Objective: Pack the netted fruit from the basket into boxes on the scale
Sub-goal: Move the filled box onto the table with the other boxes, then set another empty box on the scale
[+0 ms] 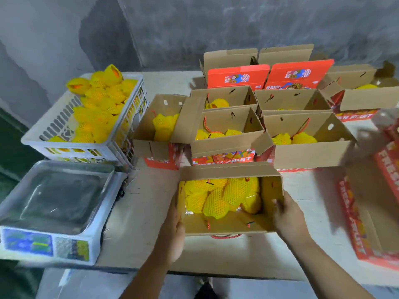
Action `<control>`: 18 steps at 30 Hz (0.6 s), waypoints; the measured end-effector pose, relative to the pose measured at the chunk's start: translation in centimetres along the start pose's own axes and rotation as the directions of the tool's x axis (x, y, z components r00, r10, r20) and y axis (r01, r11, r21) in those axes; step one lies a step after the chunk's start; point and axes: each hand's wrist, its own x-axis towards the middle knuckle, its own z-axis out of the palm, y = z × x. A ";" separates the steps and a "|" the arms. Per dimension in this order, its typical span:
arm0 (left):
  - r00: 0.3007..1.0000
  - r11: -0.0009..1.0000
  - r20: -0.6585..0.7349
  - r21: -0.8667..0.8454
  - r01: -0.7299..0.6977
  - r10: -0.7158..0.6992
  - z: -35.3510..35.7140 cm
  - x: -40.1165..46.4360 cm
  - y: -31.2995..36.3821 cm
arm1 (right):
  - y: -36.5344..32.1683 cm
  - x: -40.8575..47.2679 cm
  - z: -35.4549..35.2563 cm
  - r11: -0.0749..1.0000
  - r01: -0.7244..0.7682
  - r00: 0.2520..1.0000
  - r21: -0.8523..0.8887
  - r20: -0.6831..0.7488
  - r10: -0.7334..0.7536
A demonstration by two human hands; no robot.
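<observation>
Both my hands clamp box (231, 223): left hand (172, 229) flat on left wall, right hand (287, 219) curled over right wall, fingers (278, 207) hooked inside. Netted fruit (222, 197) sits between my palms. Basket (64, 130) and scale (56, 203) lie left of my left hand. Judgement: squeeze evenly, keep box level, lift clear of table. Neighbouring boxes read "FRESH FRUIT".

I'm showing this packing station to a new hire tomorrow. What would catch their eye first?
Bright yellow netted fruit fills the open box near the table's front edge, with the left hand and right hand on its sides. At far left a white basket is heaped with more fruit, and the scale in front of it has nothing on it.
</observation>
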 end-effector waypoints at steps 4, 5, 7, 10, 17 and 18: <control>0.996 0.998 -0.085 -0.051 0.030 -0.035 -1.7 -3.9 0.1 | -0.6 -1.5 0.4 0.996 -0.045 0.995 0.083 0.097 0.037; 0.993 0.998 -0.101 -0.027 0.054 -0.056 -2.4 -4.6 0.1 | -0.8 -2.0 0.5 0.996 -0.041 0.992 0.084 0.123 0.030; 0.990 0.994 -0.103 0.037 0.105 -0.101 -4.1 -5.8 0.0 | -1.3 -3.1 0.6 0.999 -0.011 0.986 0.049 0.167 0.003; 0.979 0.988 -0.156 0.061 0.143 -0.132 -6.5 -7.5 0.1 | -3.4 -4.4 0.6 0.999 0.040 0.969 -0.024 0.246 -0.033; 0.954 0.992 -0.273 -0.056 0.109 -0.120 -13.2 -10.0 0.3 | -11.8 -5.5 -0.3 0.985 0.160 0.924 -0.065 0.362 -0.126; 0.955 0.995 -0.284 -0.063 0.076 -0.091 -14.6 -10.0 0.3 | -13.3 -5.6 -0.3 0.982 0.179 0.920 -0.060 0.365 -0.146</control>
